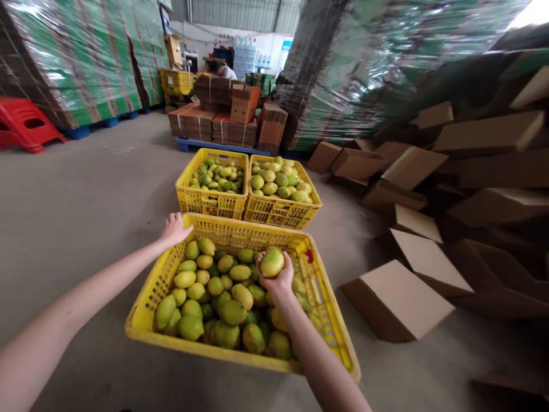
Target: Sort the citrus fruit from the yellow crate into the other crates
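A large yellow plastic crate [240, 357] full of green and yellow lemons [234, 312] stands on the floor in front of me. My right hand [281, 281] is closed around one yellow-green lemon [272, 262], held above the others on the crate's right side. At the far left corner of the crate is my left hand [173, 230], its thumb stretched out from the other fingers along the rim. It holds no lemon; whether it rests on the rim I cannot tell.
Behind stand two more yellow crates, left [210, 200] and right [281, 214], both with lemons. Open cardboard boxes [398, 297] are heaped on the right. Flattened cartons lie on a blue pallet [184, 144] farther back. A red stool [30, 123] stands left, near wrapped stacks [86, 57].
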`<control>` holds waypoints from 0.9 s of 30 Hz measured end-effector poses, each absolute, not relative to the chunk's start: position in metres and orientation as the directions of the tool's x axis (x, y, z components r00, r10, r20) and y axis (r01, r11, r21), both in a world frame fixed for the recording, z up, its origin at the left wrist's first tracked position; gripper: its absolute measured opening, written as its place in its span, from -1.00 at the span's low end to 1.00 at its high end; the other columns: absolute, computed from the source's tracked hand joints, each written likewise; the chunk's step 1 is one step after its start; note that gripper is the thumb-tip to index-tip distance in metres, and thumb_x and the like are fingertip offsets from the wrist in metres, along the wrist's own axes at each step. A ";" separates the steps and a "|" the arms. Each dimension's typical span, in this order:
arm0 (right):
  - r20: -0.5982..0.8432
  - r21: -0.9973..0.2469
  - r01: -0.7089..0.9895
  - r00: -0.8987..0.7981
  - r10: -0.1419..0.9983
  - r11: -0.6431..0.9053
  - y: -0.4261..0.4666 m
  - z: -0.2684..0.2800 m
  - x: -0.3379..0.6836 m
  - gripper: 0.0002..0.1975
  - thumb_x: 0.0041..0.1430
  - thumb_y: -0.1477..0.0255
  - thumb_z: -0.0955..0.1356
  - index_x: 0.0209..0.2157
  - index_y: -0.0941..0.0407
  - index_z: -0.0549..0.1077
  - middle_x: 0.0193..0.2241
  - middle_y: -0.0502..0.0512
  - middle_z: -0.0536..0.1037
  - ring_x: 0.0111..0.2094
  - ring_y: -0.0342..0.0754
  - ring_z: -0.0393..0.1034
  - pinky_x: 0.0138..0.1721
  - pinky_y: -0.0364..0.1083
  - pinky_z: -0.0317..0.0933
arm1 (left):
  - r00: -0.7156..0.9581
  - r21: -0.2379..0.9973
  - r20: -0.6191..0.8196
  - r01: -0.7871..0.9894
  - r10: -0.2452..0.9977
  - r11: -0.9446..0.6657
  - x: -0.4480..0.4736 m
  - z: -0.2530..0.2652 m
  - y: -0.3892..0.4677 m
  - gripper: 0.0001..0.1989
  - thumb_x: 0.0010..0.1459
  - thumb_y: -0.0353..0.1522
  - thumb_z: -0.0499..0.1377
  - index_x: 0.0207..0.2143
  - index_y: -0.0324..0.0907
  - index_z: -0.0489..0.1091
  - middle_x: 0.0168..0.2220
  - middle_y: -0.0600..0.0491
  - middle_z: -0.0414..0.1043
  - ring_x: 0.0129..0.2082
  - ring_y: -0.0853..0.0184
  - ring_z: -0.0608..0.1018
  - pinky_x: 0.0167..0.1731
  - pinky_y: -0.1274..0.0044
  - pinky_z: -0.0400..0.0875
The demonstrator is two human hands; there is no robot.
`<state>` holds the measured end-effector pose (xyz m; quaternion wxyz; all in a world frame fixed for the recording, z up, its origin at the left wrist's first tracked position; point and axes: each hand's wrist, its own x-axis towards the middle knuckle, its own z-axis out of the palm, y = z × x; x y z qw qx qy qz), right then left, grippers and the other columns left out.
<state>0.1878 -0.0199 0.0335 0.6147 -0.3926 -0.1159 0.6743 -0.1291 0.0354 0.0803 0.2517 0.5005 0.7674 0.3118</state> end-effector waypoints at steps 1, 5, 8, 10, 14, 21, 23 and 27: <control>-0.414 -0.615 -0.756 0.065 0.908 -0.227 -0.021 0.036 0.186 -0.75 0.02 0.13 0.35 -0.35 0.00 0.40 -0.48 0.06 0.57 -0.42 0.07 0.53 -0.39 0.10 0.52 | -0.327 0.642 -0.081 0.705 0.942 0.300 -0.130 0.075 0.031 -0.41 0.11 -0.26 0.21 0.14 -0.34 0.25 0.28 -0.47 0.20 0.30 -0.30 0.30 0.19 0.08 0.25; -0.509 -0.515 -0.797 -0.010 0.860 -0.314 -0.032 0.050 0.183 -0.75 -0.05 0.28 0.35 -0.31 0.10 0.44 -0.42 0.13 0.61 -0.38 0.07 0.56 -0.36 0.03 0.51 | -0.204 0.335 -0.136 0.911 0.970 0.239 -0.135 0.065 0.031 -0.41 0.26 -0.23 0.05 0.26 -0.37 0.11 0.21 -0.43 0.33 0.13 -0.17 0.51 0.05 0.20 0.40; -0.491 -0.609 -0.704 -0.027 0.871 -0.366 -0.044 0.063 0.192 -0.74 -0.11 0.34 0.39 -0.32 0.13 0.47 -0.46 0.12 0.60 -0.45 0.06 0.54 -0.49 -0.02 0.45 | -0.177 0.318 -0.127 0.925 0.976 0.209 -0.139 0.061 0.033 -0.39 0.27 -0.25 0.03 0.29 -0.36 0.06 0.18 -0.40 0.39 0.09 -0.09 0.55 0.02 0.25 0.42; -0.446 -0.733 -0.593 0.048 0.894 -0.334 -0.049 0.072 0.205 -0.71 -0.13 0.34 0.45 -0.29 0.11 0.49 -0.44 0.08 0.61 -0.48 0.05 0.51 -0.59 -0.06 0.38 | -0.185 0.341 -0.113 0.916 0.976 0.213 -0.140 0.059 0.033 -0.39 0.29 -0.25 0.01 0.31 -0.33 0.04 0.17 -0.34 0.44 0.10 -0.05 0.56 0.04 0.27 0.42; -0.342 -0.915 -0.300 0.217 0.914 -0.271 -0.037 0.090 0.246 -0.57 -0.18 0.27 0.55 -0.20 0.03 0.53 -0.37 0.02 0.64 -0.45 0.04 0.50 -0.61 -0.09 0.33 | -0.245 0.335 -0.127 0.902 0.961 0.274 -0.140 0.055 0.036 -0.42 0.27 -0.23 0.04 0.27 -0.29 0.12 0.07 -0.29 0.53 0.05 -0.01 0.60 -0.01 0.34 0.46; 0.081 -0.870 0.470 0.428 0.900 -0.145 0.095 0.135 0.310 -0.56 -0.20 0.15 0.56 -0.28 0.08 0.54 -0.46 0.01 0.55 -0.38 0.06 0.43 -0.27 0.05 0.37 | -0.263 0.377 -0.210 0.867 0.942 0.327 -0.142 0.046 0.041 -0.47 0.26 -0.16 0.01 0.22 -0.20 0.17 -0.02 -0.20 0.60 0.00 -0.04 0.62 -0.07 0.33 0.46; 0.269 -0.792 0.610 0.391 0.880 -0.029 0.148 0.150 0.314 -0.56 -0.12 0.16 0.54 -0.21 0.07 0.53 -0.32 0.09 0.56 -0.22 0.12 0.44 -0.07 0.13 0.33 | -0.269 0.375 -0.223 0.863 0.937 0.338 -0.142 0.045 0.041 -0.46 0.26 -0.16 0.00 0.23 -0.20 0.15 -0.01 -0.21 0.60 0.01 -0.04 0.62 -0.07 0.32 0.46; 0.377 -0.716 0.697 0.345 0.860 0.034 0.236 0.151 0.300 -0.53 0.17 0.31 0.40 0.09 0.16 0.45 0.14 0.42 0.41 0.15 0.23 0.32 0.18 0.21 0.11 | -0.284 0.315 -0.235 0.882 0.930 0.349 -0.141 0.047 0.043 -0.49 0.29 -0.18 -0.02 0.21 -0.22 0.15 -0.04 -0.22 0.60 0.00 -0.04 0.63 -0.07 0.33 0.46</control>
